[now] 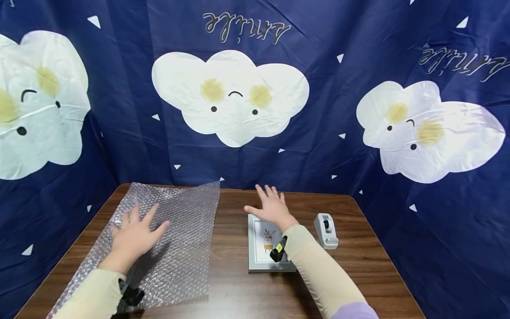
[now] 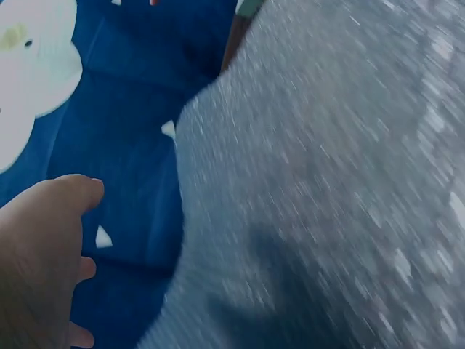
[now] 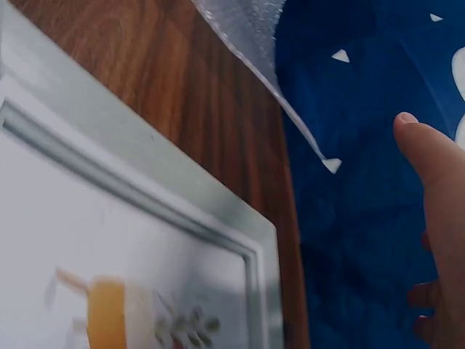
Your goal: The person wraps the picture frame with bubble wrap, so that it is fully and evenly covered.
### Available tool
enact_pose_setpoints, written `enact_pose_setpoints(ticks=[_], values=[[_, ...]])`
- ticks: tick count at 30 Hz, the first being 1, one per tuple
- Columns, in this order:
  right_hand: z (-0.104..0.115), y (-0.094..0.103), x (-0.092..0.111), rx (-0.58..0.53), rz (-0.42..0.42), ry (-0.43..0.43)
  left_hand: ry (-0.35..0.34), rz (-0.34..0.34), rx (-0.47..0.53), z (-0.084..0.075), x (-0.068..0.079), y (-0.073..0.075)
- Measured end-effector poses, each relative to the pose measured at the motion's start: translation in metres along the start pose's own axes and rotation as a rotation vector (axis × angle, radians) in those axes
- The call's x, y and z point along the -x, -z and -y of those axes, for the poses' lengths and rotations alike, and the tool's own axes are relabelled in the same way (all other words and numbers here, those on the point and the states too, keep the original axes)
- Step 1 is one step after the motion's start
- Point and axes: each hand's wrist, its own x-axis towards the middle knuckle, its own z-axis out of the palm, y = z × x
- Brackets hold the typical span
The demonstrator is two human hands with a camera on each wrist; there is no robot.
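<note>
My left hand [image 1: 133, 239] hovers with spread fingers over a sheet of bubble wrap [image 1: 183, 248] on the left of the wooden table. Its shadow falls on the wrap, which fills much of the left wrist view. Fingers spread too, my right hand [image 1: 272, 209] is above the far edge of a picture frame [image 1: 252, 248]. The frame is pale grey and lies face up, showing a print of a plant in a yellow pot. My right forearm and wrist camera hide its right side. Neither hand holds anything.
A white tape dispenser [image 1: 326, 231] stands right of the picture frame. The bubble wrap's far right corner sticks up at the back edge of the table [image 1: 235, 283]. Dark blue cloth [image 1: 239, 164] with clouds hangs behind and on both sides.
</note>
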Motion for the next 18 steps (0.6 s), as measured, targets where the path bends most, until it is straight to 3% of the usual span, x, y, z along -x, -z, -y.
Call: enact_pose_setpoints(ticks=[8, 15, 18], values=[[0.037, -0.03, -0.017, -0.004, 0.025, 0.075, 0.085, 0.053, -0.026, 0.044, 0.03, -0.003], [0.069, -0.057, -0.031, 0.011, 0.044, 0.117, 0.058, -0.036, -0.018, 0.058, 0.046, -0.015], [0.079, -0.066, -0.035, 0.025, 0.046, 0.131, 0.046, -0.043, -0.014, 0.061, 0.05, -0.021]])
